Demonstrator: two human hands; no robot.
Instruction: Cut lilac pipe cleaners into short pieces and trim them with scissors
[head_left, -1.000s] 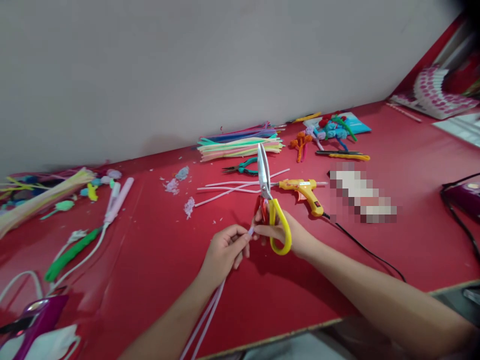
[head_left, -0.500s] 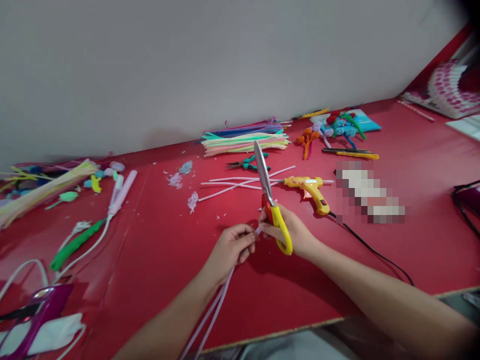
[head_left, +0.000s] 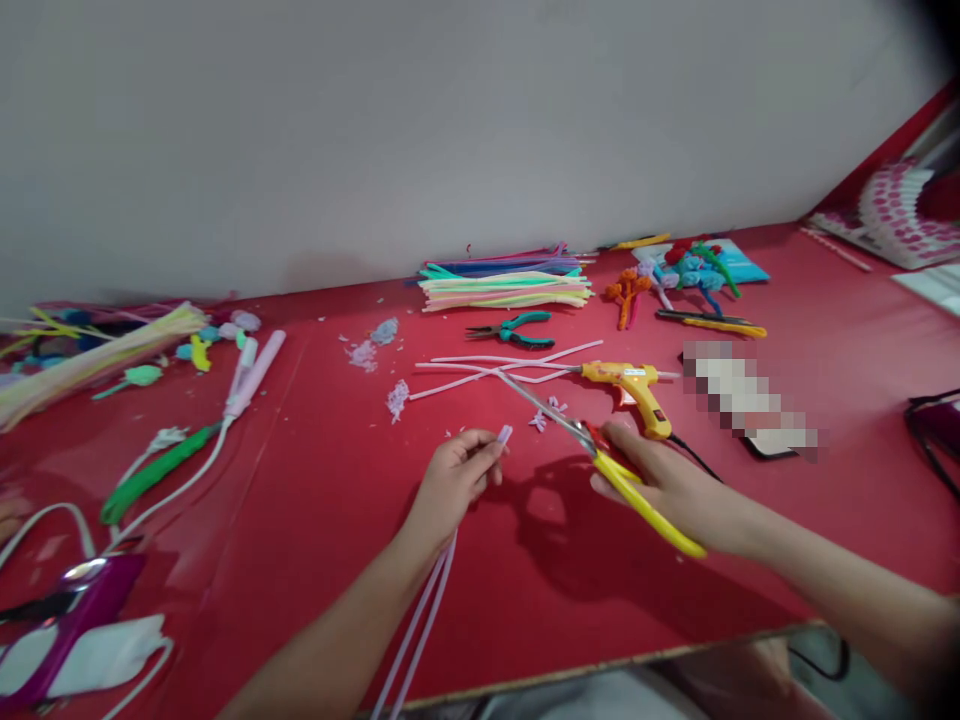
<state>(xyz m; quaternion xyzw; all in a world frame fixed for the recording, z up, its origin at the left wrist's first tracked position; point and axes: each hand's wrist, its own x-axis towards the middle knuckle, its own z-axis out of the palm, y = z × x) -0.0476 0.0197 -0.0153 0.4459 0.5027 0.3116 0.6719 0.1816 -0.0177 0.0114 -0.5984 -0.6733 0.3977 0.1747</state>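
The left hand (head_left: 457,485), near the middle of the frame, pinches lilac chenille stems (head_left: 505,434) between thumb and fingers. Their short ends stick out just above the fingertips, and the long axis runs down to the bottom centre, where two tails show below the wrist. The right hand (head_left: 664,485), right of centre, is closed around the scissors (head_left: 611,476); whether its fingers pass through the loops cannot be told. The blades point to the upper left, nearly together, and their tips lie above the stem ends, apart from them. So the stem ends are left of the right hand, over the red tabletop (head_left: 322,600).
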